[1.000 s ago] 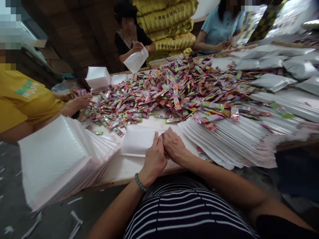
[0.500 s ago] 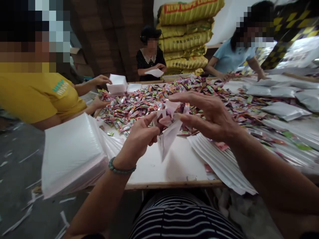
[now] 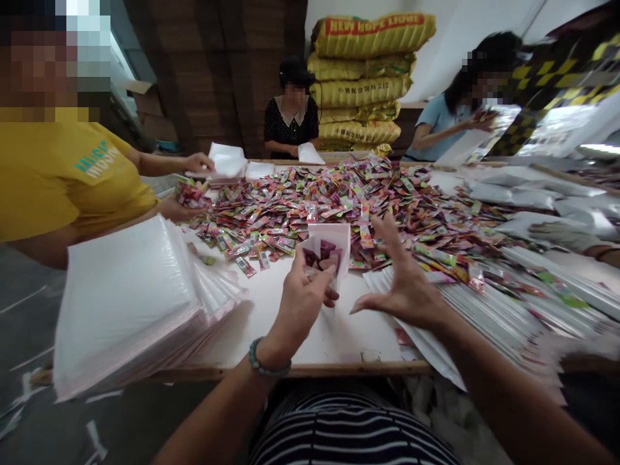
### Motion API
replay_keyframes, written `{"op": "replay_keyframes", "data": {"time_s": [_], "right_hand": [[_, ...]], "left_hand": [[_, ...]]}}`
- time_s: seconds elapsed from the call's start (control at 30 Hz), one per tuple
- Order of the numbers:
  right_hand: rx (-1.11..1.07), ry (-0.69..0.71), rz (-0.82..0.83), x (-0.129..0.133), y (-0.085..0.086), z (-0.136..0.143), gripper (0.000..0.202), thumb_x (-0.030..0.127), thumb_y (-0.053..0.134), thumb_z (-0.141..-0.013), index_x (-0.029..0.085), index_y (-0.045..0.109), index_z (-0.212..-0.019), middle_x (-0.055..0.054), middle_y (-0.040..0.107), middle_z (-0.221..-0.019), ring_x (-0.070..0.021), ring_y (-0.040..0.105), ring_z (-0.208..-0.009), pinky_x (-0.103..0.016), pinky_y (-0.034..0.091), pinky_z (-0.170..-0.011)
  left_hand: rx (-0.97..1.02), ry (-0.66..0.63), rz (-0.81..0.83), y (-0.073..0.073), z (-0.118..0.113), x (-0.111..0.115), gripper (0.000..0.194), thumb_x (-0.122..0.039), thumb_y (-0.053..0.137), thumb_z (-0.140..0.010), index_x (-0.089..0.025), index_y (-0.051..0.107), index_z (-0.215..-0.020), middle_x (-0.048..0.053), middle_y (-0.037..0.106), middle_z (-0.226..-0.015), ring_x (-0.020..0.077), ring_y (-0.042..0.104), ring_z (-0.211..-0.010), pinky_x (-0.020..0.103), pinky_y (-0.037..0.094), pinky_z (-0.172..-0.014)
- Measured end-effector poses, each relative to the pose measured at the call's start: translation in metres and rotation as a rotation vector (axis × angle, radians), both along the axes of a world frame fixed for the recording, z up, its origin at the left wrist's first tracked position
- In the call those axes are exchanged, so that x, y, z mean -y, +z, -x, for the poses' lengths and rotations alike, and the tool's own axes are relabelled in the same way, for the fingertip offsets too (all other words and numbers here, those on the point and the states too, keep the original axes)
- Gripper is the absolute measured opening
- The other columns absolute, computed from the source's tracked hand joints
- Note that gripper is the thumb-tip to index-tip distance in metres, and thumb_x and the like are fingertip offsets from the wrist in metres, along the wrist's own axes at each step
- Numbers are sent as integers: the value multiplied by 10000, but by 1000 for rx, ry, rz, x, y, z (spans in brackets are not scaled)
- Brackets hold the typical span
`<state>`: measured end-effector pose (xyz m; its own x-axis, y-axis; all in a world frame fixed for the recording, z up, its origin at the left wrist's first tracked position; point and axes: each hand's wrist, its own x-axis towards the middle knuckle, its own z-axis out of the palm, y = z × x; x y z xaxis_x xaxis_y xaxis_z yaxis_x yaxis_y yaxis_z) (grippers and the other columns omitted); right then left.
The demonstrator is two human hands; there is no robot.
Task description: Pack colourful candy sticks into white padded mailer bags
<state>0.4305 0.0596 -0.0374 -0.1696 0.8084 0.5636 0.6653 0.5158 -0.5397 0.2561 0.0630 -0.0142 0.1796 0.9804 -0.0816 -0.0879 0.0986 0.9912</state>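
My left hand point(image 3: 303, 300) is closed around the side of a white mailer bag point(image 3: 344, 252), held above the table in front of me. The bag's mouth faces up, and several small purple-and-pink packets point(image 3: 325, 250) show inside it. To the right of the bag is my right hand point(image 3: 409, 284), with fingers and thumb spread and nothing in them. Just beyond both hands lies a wide heap of small colourful packets point(image 3: 334, 194).
A tall stack of white mailers point(image 3: 130, 271) stands at the table's left edge. More mailers point(image 3: 421, 310) lie fanned at right, with filled bags point(image 3: 523, 194) behind. Co-workers are at the left, far side and right; another hand point(image 3: 566, 236) reaches in from the right.
My right hand has moved down, away from the bag's mouth, and spread wider. The bag now sits more upright in my left hand. The co-worker at right has lifted a white bag and packets.
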Motion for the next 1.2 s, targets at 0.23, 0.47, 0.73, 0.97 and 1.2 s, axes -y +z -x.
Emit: {"op": "replay_keyframes", "data": {"time_s": [0.23,0.47,0.73,0.97,1.2], "right_hand": [[-554,4,430,-20,-103,36,631,538,589,-830,180,529,-1346,-106,668,-1225,-287,615,-1117,-452,481,-984],[-690,448,672,-36,-35,2,584,480,784,-679,193,687,-1179,-87,693,-1197,-297,601,-1158,-451,466,-1014],[-703,445,613,-33,-63,-5,829,294,915,-475,214,609,-1241,-87,648,-1261,-260,583,-1176,-421,453,-1022],[-800,307,666,-15,-55,4,360,360,869,-546,178,738,-829,-29,727,-794,-214,673,-772,-323,553,-724],[-613,284,677,-5,-58,-3,333,432,861,-534,171,753,-709,-41,724,-736,-220,664,-749,-319,537,-701]], "left_hand": [[-424,170,-387,-45,42,-14,1037,-438,787,-685,-272,210,-1530,175,501,-1428,101,637,-689,230,530,-583],[-374,-285,-382,-62,76,-61,541,-490,843,-576,-138,724,-969,101,745,-996,264,667,-966,393,543,-879],[-337,-153,-275,-95,60,-44,511,-374,865,-528,-126,709,-946,58,747,-899,229,664,-869,352,553,-815],[-278,-221,-216,-76,54,-33,346,-356,868,-557,-138,709,-774,40,725,-788,203,647,-746,313,557,-712],[-236,-190,-300,-90,53,-32,579,-395,910,-451,-141,697,-926,27,714,-804,175,614,-703,281,547,-653]]}}
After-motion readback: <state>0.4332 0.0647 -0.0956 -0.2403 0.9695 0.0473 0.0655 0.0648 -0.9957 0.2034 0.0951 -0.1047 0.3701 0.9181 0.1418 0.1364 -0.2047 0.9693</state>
